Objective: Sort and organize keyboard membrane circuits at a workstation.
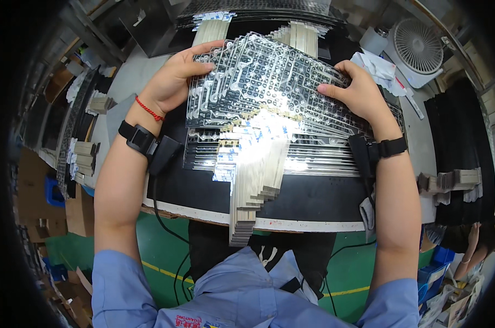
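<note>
Between my two hands is a fanned stack of clear plastic membrane circuit sheets [283, 71] with black and silver traces. My left hand [182, 76] grips the stack's left edge, thumb on top and fingers behind. At the right edge, my right hand [362, 93] presses its thumb on the upper face, its other fingers partly hidden. Long pale ribbon tails [258, 169] hang from the sheets toward me and over the table's front edge. Under the held stack lie more layered sheets [318, 156] on a black mat [324, 199]; glare whitens the middle.
Another pile of sheets with pale tails [212, 30] lies at the back. A white fan [418, 46], a bottle [374, 41] and a crumpled white cloth [376, 68] stand at the back right. More tailed stacks [458, 180] are at the right. Another person's arm [469, 249] shows at the far right.
</note>
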Demonstrator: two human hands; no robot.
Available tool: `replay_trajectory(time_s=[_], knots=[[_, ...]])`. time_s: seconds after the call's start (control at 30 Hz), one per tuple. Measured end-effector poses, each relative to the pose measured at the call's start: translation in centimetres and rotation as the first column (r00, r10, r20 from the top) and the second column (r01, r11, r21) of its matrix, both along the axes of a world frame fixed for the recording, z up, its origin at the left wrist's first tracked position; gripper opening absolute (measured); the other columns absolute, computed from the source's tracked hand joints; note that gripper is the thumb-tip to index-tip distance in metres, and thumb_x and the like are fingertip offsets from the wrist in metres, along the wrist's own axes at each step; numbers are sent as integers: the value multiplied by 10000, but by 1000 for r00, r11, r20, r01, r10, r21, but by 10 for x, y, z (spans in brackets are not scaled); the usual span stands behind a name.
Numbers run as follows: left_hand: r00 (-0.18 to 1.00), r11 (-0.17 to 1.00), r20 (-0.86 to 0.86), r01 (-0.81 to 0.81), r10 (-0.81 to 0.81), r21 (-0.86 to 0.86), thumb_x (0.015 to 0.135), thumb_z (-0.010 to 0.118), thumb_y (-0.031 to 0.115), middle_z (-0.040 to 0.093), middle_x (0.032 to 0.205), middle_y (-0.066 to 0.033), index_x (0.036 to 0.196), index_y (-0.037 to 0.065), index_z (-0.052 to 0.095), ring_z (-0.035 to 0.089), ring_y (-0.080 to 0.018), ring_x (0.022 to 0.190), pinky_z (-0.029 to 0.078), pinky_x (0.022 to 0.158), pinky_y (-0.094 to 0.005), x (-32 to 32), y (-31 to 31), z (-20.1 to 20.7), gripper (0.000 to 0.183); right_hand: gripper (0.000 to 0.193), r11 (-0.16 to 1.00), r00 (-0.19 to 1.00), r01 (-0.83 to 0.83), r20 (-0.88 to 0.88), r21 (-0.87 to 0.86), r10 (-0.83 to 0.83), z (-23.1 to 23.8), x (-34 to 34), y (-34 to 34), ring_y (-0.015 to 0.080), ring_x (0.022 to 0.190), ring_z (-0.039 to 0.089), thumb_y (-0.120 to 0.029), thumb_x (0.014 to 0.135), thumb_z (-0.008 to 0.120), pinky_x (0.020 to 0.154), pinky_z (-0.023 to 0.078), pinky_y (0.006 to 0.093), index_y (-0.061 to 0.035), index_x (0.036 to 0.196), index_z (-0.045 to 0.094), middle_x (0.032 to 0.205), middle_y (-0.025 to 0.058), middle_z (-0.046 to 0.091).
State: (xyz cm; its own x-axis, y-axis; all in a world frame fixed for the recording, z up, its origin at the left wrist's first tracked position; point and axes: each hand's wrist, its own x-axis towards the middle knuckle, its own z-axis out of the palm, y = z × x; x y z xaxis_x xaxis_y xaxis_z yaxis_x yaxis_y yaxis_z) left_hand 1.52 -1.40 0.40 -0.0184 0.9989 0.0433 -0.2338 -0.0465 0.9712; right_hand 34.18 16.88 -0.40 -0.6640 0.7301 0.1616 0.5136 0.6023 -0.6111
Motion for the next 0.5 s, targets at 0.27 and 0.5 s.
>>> replay_trajectory(time_s=[0.27,0.5], knots=[[1000,1000,11,-4,5,-25,980,609,54,659,1285,-134,1482,-51,424,684,-134,1068,572,950,-278,-6,2,-2,545,622,999,995,7,-98,32,-4,-3,3,4,244,1004,678,-391,741,888,901,515,352,-6,1178,668,1092,142,723],[1000,1000,1,-12,12,-25,993,603,66,669,1266,-131,1473,-27,453,690,-141,1068,581,938,-283,-6,3,-4,511,594,999,996,43,-83,-19,-45,0,6,4,229,994,686,-368,748,883,899,518,339,-13,1184,690,1097,138,727]])
